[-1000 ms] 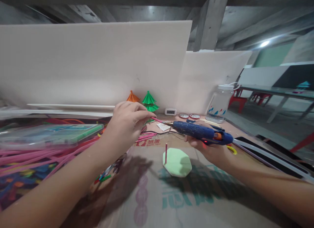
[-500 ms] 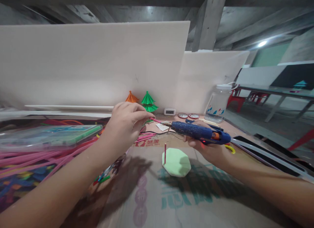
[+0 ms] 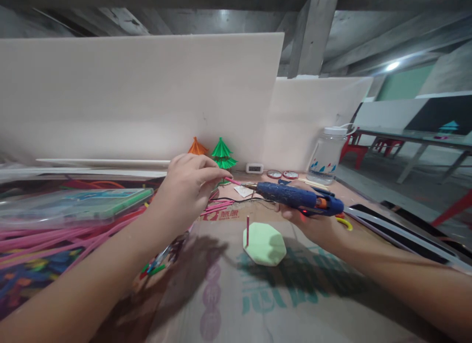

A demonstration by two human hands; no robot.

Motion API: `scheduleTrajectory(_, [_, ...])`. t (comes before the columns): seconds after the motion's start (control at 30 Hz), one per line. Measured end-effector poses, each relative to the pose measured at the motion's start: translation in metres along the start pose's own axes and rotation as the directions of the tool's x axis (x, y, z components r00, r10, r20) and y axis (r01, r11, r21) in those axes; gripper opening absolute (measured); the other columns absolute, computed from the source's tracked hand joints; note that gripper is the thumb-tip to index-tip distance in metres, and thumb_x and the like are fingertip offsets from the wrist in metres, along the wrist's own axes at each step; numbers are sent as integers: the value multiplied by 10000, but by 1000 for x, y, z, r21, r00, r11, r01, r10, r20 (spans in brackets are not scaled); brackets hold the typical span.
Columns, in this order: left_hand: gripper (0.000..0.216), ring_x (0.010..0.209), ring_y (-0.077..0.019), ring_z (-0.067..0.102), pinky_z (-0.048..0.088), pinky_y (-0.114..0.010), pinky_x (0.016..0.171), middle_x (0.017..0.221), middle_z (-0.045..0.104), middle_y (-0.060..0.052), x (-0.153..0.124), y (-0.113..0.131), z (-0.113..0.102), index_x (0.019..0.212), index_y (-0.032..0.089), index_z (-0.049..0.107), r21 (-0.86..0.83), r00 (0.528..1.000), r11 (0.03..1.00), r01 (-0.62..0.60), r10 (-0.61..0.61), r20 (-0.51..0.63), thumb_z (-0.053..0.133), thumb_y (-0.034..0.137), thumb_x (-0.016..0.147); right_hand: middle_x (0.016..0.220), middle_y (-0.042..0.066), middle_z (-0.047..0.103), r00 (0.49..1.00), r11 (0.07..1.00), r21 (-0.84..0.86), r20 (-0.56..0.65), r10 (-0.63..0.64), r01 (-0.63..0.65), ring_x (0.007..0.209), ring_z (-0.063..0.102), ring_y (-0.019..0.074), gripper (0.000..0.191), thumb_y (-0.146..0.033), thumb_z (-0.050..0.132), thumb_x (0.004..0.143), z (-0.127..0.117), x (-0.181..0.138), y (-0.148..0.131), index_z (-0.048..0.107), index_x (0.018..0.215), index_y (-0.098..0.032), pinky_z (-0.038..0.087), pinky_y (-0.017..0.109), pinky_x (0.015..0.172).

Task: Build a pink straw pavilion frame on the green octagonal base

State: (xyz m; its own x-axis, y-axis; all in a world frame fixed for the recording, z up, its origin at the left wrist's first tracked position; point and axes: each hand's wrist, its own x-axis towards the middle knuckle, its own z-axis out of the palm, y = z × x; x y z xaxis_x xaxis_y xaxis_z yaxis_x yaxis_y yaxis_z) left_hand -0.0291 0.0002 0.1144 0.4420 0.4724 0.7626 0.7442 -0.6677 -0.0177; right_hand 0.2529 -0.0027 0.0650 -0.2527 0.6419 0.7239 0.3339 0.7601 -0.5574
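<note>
Between thumb and fingers, my left hand (image 3: pixel 193 183) pinches a thin pink stick (image 3: pixel 232 180), held level above the cardboard. My right hand (image 3: pixel 298 217) is wrapped round a blue hot glue gun (image 3: pixel 289 196). Its nozzle points left and meets the right end of the pink stick, or comes very close to it. Below both hands, a pale green octagonal piece (image 3: pixel 265 244) lies flat. A dark pink stick (image 3: pixel 248 231) stands upright near its left edge. The glue gun hides part of my right hand's fingers.
A cardboard sheet (image 3: pixel 221 303) covers the work surface. On the left lie pink strips (image 3: pixel 22 239) and a clear plastic case (image 3: pixel 73 205). Behind stand green (image 3: pixel 222 153) and orange (image 3: pixel 197 146) paper-like trees, a small digital clock (image 3: pixel 254 168) and a water bottle (image 3: pixel 323 156).
Almost nothing differs. The glue gun and my right hand appear shifted very slightly left, along with the whole view. Both hands keep their grip.
</note>
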Motion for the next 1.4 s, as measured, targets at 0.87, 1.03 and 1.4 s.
scheduleTrajectory(0.87, [223, 849, -213, 788, 637, -293, 710, 962, 832, -39, 3, 16, -16, 1042, 255, 801, -590, 871, 647, 483, -288, 397, 769, 400, 875, 1230, 88, 687, 728, 654, -578, 145, 670, -487, 1035, 700, 223, 360, -408, 647, 1012, 36, 86, 146, 651, 1266, -154, 612, 427, 885])
scheduleTrajectory(1.03, [245, 841, -211, 778, 660, -342, 784, 954, 823, -56, -1, 9, -12, 1033, 237, 793, -694, 899, 572, 437, -249, 360, 746, 448, 920, 1264, 96, 690, 743, 641, -666, 192, 641, -381, 1092, 692, 237, 364, -411, 653, 1006, 21, 80, 141, 659, 1266, -157, 586, 453, 947])
scheduleTrajectory(1.4, [397, 741, -188, 649, 494, -287, 637, 819, 710, -23, 0, 31, -8, 907, 204, 762, -468, 932, 823, 320, -184, 314, 544, 521, 1006, 1009, 109, 799, 933, 763, -616, 120, 340, -199, 959, 720, 258, 279, -384, 606, 991, -30, 53, 54, 785, 1009, -171, 524, 346, 849])
